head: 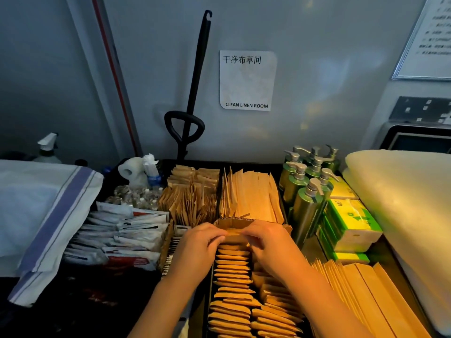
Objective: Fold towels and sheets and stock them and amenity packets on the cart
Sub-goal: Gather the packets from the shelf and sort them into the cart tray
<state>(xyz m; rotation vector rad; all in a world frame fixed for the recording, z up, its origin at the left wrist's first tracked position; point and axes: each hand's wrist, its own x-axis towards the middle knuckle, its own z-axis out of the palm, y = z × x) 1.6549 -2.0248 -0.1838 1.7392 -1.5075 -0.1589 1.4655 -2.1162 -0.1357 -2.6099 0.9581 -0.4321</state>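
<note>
on top of the cart tray (246, 164), both hands are working one kraft packet (233, 232) at the far end of the row

left hand (195, 250) and right hand (271, 247) are meeting over the middle compartment, fingers curled and pinching that packet from either side, just in front of a cardboard divider (234, 222). more flat brown packets (231, 284) are standing in rows below the wrists. long paper sleeves (253, 193) are filling the compartment behind, white sachets (122, 230) are lying to the left, green pump bottles (307, 189) and tissue packs (351, 223) to the right. a striped folded cloth (48, 211) is sitting far left, a folded towel (410, 198) far right.
</note>
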